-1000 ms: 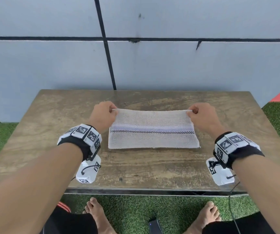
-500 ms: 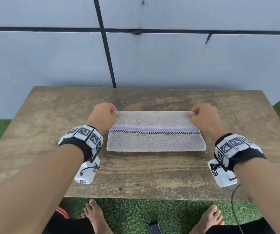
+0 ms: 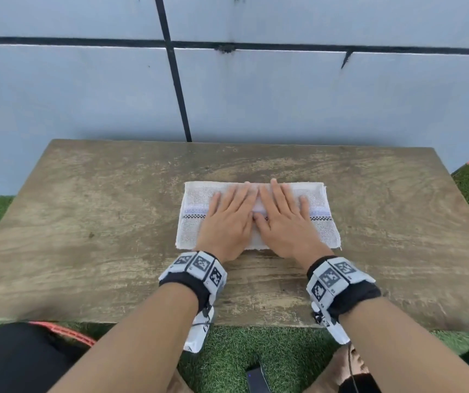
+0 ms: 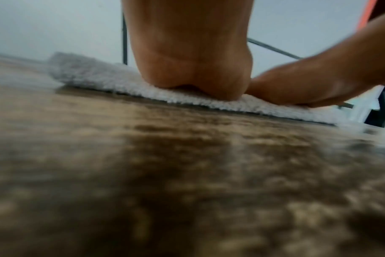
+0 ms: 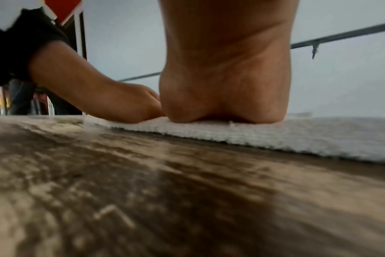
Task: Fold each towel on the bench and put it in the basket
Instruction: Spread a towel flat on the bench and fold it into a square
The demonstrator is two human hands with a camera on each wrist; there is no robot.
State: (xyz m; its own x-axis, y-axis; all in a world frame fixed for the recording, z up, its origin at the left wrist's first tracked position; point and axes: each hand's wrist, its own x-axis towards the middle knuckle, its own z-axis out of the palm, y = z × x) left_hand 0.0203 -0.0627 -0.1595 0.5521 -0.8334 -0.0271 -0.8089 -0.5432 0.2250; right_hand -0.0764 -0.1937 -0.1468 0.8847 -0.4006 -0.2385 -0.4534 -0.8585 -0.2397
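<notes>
Head view, left hand [image 3: 227, 219] and right hand [image 3: 283, 219] grips flat, fingers straight, pressing nubby white rectangular towel [image 3: 322, 231], worn wooden bench [image 3: 100, 222]

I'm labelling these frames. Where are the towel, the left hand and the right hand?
towel [image 3: 196, 198]: head view, bare far-left part.
left hand [image 3: 229, 222]: head view, back of the hand.
right hand [image 3: 284, 222]: head view, back of the hand.

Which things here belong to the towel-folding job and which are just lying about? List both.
Part of the job:
- folded white terry towel with a checked stripe
- worn brown wooden bench
- left hand, flat on the towel
- right hand, flat on the towel

Just lying about:
- small dark phone-like object on the green artificial grass
</notes>
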